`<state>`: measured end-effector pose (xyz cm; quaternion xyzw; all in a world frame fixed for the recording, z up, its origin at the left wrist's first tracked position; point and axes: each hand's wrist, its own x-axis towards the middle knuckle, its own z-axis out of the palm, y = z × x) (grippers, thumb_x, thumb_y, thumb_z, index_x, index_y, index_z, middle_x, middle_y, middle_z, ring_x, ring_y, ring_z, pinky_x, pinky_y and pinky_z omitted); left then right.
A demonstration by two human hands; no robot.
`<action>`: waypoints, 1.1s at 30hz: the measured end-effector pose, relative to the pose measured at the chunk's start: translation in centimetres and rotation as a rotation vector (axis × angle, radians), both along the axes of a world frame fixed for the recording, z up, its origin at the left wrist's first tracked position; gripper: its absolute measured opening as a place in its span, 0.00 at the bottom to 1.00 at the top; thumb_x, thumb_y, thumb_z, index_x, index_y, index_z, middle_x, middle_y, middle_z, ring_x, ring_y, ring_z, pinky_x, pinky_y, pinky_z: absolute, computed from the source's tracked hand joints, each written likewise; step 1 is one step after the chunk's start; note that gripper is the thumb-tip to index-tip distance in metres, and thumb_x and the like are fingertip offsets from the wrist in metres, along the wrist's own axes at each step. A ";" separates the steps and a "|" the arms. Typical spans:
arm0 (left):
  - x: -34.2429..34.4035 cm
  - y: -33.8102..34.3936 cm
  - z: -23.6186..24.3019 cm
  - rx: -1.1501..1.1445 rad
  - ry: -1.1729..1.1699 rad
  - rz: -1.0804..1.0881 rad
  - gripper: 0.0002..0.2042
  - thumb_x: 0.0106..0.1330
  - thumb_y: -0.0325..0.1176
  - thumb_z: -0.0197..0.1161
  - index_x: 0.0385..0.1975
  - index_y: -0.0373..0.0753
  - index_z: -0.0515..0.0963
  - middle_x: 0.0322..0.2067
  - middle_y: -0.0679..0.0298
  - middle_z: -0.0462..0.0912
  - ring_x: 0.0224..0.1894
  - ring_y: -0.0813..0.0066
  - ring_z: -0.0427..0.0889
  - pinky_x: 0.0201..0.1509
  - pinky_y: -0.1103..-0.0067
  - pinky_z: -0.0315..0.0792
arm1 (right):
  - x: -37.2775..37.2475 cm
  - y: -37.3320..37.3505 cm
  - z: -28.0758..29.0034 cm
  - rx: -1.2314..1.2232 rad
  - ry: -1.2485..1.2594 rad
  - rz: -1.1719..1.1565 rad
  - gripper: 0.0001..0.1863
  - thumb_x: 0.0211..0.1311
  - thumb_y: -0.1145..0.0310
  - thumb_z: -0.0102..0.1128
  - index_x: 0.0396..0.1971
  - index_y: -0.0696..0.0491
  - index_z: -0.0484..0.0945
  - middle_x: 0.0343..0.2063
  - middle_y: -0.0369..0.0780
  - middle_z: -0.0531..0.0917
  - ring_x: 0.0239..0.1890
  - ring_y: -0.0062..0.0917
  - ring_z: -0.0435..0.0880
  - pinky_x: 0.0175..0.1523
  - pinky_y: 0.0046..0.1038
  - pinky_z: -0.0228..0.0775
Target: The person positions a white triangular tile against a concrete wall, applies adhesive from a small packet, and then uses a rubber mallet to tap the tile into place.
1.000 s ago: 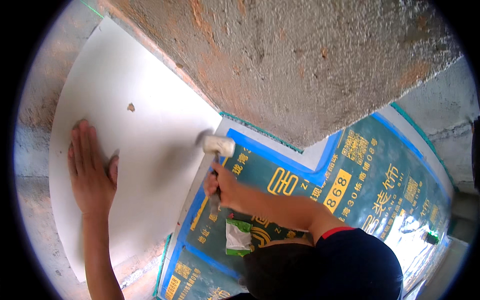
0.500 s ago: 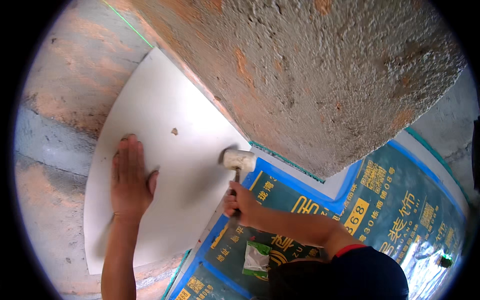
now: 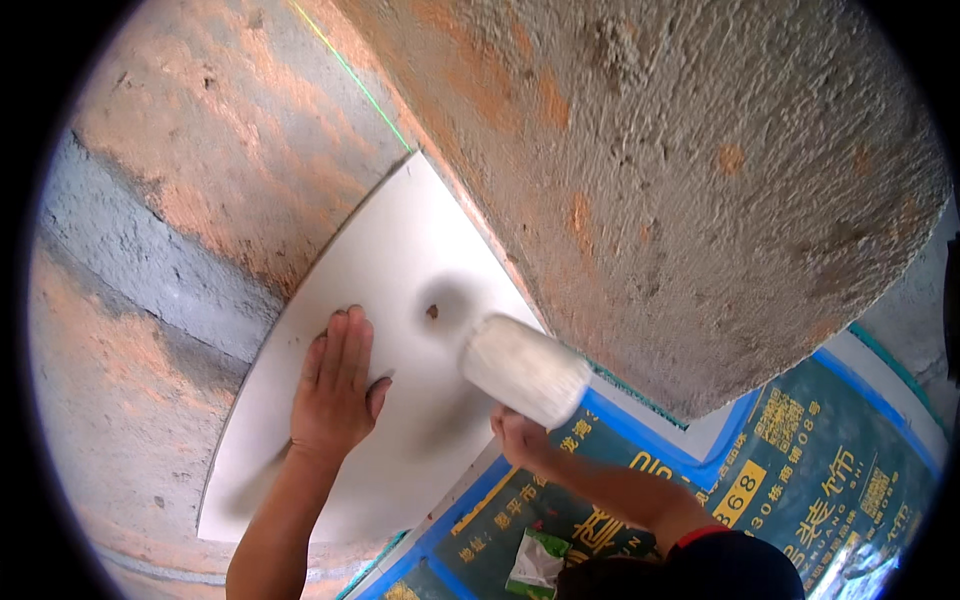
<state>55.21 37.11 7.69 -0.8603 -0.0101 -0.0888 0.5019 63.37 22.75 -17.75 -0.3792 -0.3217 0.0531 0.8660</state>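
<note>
A large white tile (image 3: 400, 400) lies against the base of a rough plastered wall. My left hand (image 3: 337, 390) presses flat on its left part, fingers stretched out and the thumb apart. In my right hand (image 3: 520, 437) is the handle of a mallet, mostly hidden by the fist. The pale mallet head (image 3: 527, 370) is raised over the tile's right edge, slightly blurred, and its shadow falls on the white surface. A small brown crumb (image 3: 432, 312) rests on the tile near that shadow.
The rough wall (image 3: 650, 180) rises along the right. Bare concrete floor (image 3: 150, 400) spreads left, with a green laser line (image 3: 355, 80) meeting the tile's far tip. Dark green printed sheeting (image 3: 620, 510), edged with blue tape (image 3: 650, 440), covers the right. A green-and-white packet (image 3: 538, 562) lies on it.
The mallet has lifted from the tile's right edge and looks larger. My left hand stays flat on the tile. The whole view has shifted, moving the scene right and down.
</note>
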 end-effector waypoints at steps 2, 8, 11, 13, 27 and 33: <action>0.1 -0.3 0.1 0.014 0.003 0.033 0.37 0.73 0.54 0.46 0.74 0.34 0.55 0.77 0.54 0.50 0.79 0.58 0.47 0.80 0.65 0.41 | 1.7 1.2 0.6 -0.313 -0.032 -0.052 0.23 0.78 0.51 0.44 0.27 0.55 0.67 0.18 0.32 0.67 0.19 0.15 0.63 0.24 0.23 0.58; 0.4 0.2 -0.2 -0.241 -0.031 0.067 0.38 0.70 0.53 0.52 0.76 0.39 0.53 0.77 0.63 0.50 0.80 0.66 0.45 0.81 0.67 0.39 | 4.3 2.1 1.1 -0.070 -0.181 -0.214 0.27 0.78 0.49 0.41 0.21 0.52 0.68 0.17 0.31 0.70 0.20 0.15 0.68 0.24 0.22 0.60; 0.3 0.6 -0.5 -0.261 -0.097 -0.084 0.38 0.68 0.48 0.57 0.75 0.41 0.54 0.77 0.64 0.52 0.79 0.70 0.47 0.81 0.71 0.41 | 6.2 1.1 1.3 -0.349 -0.105 -0.109 0.19 0.76 0.61 0.49 0.25 0.57 0.70 0.18 0.43 0.68 0.21 0.30 0.65 0.28 0.32 0.63; 0.4 0.5 -0.5 -0.222 -0.114 -0.110 0.38 0.66 0.47 0.60 0.75 0.42 0.56 0.77 0.67 0.53 0.79 0.72 0.48 0.80 0.73 0.42 | 7.1 0.2 2.2 -0.311 -0.055 -0.008 0.22 0.79 0.58 0.45 0.21 0.51 0.66 0.18 0.28 0.67 0.20 0.11 0.65 0.22 0.19 0.56; 0.4 1.0 -0.5 -0.346 -0.100 -0.099 0.36 0.66 0.49 0.59 0.74 0.44 0.59 0.76 0.70 0.53 0.79 0.74 0.48 0.81 0.72 0.40 | 6.2 -4.9 2.7 -0.055 -0.029 0.062 0.34 0.69 0.30 0.43 0.30 0.53 0.65 0.18 0.38 0.67 0.19 0.22 0.65 0.24 0.25 0.60; 0.3 -0.8 0.3 -0.077 -0.056 0.027 0.36 0.66 0.54 0.55 0.72 0.44 0.62 0.76 0.69 0.54 0.79 0.73 0.48 0.81 0.71 0.34 | 6.3 2.2 1.1 -0.427 -0.176 -0.213 0.17 0.67 0.65 0.41 0.17 0.52 0.68 0.18 0.33 0.67 0.18 0.20 0.65 0.25 0.24 0.59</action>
